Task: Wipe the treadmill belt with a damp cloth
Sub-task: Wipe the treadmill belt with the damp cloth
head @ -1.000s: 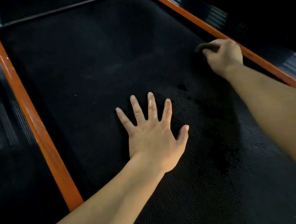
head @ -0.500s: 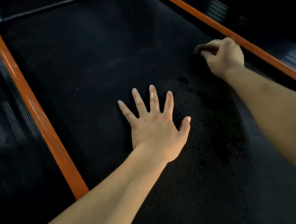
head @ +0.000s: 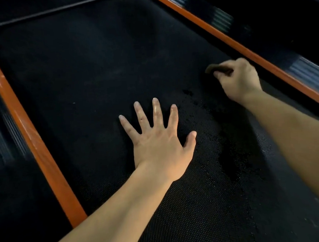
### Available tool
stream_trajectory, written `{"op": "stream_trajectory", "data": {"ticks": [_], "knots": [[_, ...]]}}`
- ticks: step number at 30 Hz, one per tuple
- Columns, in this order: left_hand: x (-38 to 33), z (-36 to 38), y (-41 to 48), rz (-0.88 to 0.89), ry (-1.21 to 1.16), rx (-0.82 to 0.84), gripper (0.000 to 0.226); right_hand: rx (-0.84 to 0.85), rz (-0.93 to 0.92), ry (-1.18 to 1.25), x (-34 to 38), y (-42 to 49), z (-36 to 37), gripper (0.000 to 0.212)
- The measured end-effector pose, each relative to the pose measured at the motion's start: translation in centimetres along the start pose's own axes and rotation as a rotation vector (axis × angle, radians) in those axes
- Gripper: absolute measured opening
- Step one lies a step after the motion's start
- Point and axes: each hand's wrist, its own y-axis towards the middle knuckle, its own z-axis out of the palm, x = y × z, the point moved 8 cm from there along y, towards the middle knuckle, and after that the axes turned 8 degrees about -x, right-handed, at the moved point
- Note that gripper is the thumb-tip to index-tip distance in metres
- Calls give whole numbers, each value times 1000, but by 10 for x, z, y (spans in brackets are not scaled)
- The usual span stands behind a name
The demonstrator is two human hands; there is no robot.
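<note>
The black textured treadmill belt point(head: 90, 83) fills the middle of the head view. My left hand point(head: 159, 139) lies flat on it with fingers spread. Near the belt's right edge my right hand point(head: 239, 79) curls round a small dark cloth point(head: 217, 68), of which only a brownish fold shows past the fingers. The cloth is down against the belt. A darker wet patch point(head: 232, 154) runs along the belt from below the right hand toward me.
Orange side strips border the belt on the left point(head: 36, 145) and the right point(head: 243, 48). Beyond each lies a dark ribbed foot rail point(head: 304, 72). The belt's far end meets a dark cover point(head: 38, 8) at the top.
My right hand with the cloth has slid a little toward me and inward from the right orange strip. The left hand stays flat in about the same spot.
</note>
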Motion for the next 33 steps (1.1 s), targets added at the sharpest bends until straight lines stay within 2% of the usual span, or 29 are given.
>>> {"op": "stream_trajectory", "data": {"ticks": [3,7,9,12,14,16,18,20,24,25,27,31,33], "knots": [[0,0,1,-4,-3,-1,84,-8,17,-14,0,3,-9,22],[0,2,2,-5,12,-6,84,-161,298,-36,-10,37,-4,24],[0,2,2,-3,13,3,84,-148,249,-15,-3,32,-1,23],[1,1,1,-10,10,3,85,29,28,43,11,-11,-4,23],[0,1,2,-7,17,1,85,93,-59,78,12,-34,-12,21],[0,1,2,-8,24,3,85,38,-23,84,9,-28,-17,15],[0,1,2,-6,22,7,85,-73,90,18,3,-13,-11,25],[0,1,1,-7,13,16,85,-108,81,5,18,-22,-4,32],[2,-3,-2,34,-5,29,86,140,-185,146,69,-88,0,24],[3,-5,-5,52,-5,29,86,154,-220,158,74,-94,-4,24],[6,-9,-18,83,-2,30,83,109,-241,104,75,-80,-7,23],[15,-11,-70,63,-20,105,78,-74,-17,39,62,-40,4,28],[19,-10,-97,37,-16,153,77,-48,-39,50,80,-64,8,26]]}}
